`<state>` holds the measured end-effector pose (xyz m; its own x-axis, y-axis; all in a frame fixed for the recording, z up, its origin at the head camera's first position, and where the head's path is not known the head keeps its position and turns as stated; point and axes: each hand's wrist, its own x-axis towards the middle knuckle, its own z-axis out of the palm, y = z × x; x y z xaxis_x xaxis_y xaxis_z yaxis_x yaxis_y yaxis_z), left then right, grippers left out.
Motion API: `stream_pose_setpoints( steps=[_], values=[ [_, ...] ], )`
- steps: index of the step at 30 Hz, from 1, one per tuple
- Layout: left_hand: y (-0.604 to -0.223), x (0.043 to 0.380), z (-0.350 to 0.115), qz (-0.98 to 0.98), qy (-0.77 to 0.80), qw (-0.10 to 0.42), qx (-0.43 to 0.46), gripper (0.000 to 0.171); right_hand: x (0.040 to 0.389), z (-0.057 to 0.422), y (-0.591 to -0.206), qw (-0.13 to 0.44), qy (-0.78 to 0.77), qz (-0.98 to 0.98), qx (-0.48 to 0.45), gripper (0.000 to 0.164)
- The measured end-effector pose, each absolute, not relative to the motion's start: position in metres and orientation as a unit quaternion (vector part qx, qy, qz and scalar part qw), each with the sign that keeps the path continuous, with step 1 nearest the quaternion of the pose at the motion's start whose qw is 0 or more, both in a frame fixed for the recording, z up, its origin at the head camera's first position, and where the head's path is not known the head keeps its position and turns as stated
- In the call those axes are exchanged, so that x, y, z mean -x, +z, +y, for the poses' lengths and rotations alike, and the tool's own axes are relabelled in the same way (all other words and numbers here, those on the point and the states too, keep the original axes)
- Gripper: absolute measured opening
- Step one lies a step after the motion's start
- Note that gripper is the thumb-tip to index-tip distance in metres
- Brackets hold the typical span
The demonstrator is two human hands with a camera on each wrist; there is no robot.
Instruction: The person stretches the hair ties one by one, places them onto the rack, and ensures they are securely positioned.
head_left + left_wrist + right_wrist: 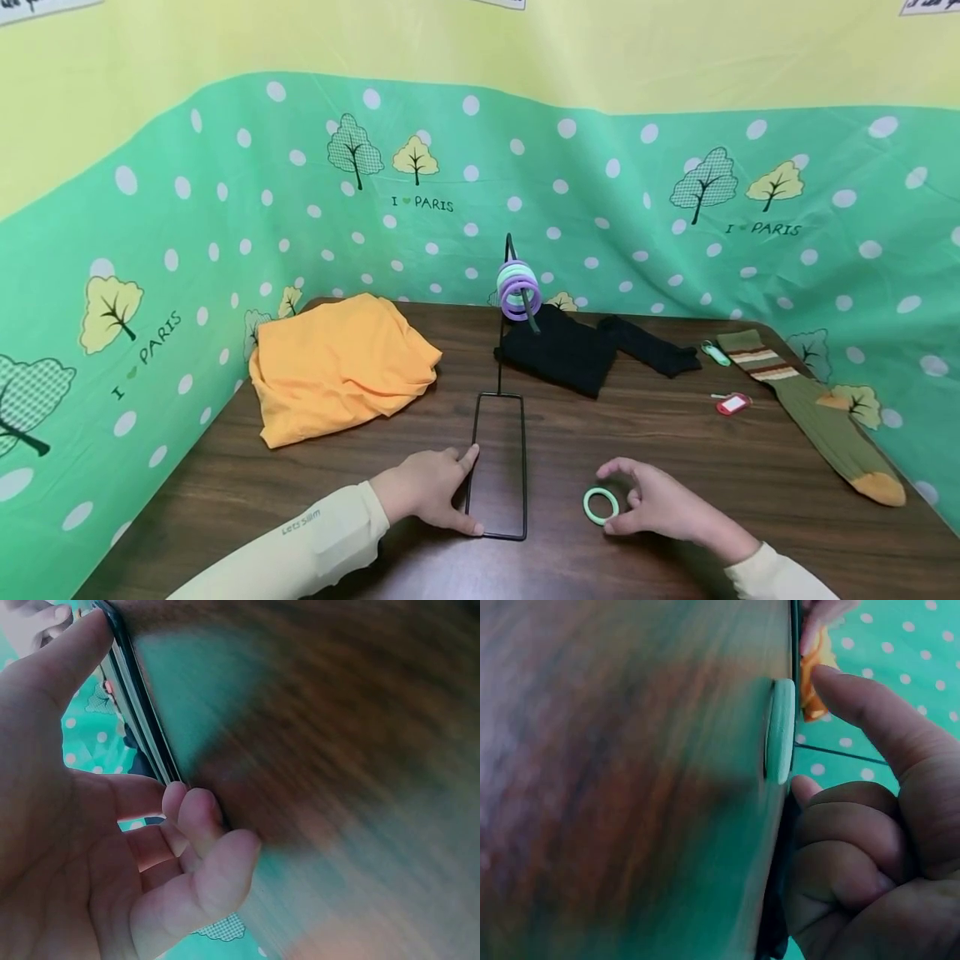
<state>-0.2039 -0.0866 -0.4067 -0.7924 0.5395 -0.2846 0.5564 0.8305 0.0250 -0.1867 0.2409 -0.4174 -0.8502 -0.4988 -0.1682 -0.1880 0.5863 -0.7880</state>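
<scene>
My left hand rests at the near left corner of a black wire stand's rectangular base. Its thumb and index finger are spread and touch the wire; in the left wrist view the other fingers bend loosely beside it. Several purple and mint rings hang on the stand's upper arm. A mint-green ring lies flat on the table to the right of the base. Around it, thumb and index finger parted, is my right hand; the right wrist view shows a gap between thumb and ring.
An orange cloth lies bunched at the back left. Behind the stand is a black garment. To the right are a green key tag, a red key tag and an olive striped sock. A patterned curtain surrounds the table.
</scene>
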Motion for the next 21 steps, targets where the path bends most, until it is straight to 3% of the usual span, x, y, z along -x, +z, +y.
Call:
stream_pose_setpoints(
  steps=[5,15,21],
  values=[
    [-0.405,0.204,-0.086,0.946,-0.030,0.149,-0.285,0.105,0.189,0.238,-0.421,0.199,-0.388,0.878,0.195,0.055],
    [-0.407,0.205,-0.087,0.946,-0.027,0.145,-0.288,0.104,0.189,0.233,-0.421,0.160,-0.340,0.903,0.207,0.033],
    [-0.409,0.205,-0.087,0.946,-0.028,0.147,-0.287,0.104,0.186,0.228,-0.416,0.156,-0.351,0.901,0.204,0.030]
  ],
)
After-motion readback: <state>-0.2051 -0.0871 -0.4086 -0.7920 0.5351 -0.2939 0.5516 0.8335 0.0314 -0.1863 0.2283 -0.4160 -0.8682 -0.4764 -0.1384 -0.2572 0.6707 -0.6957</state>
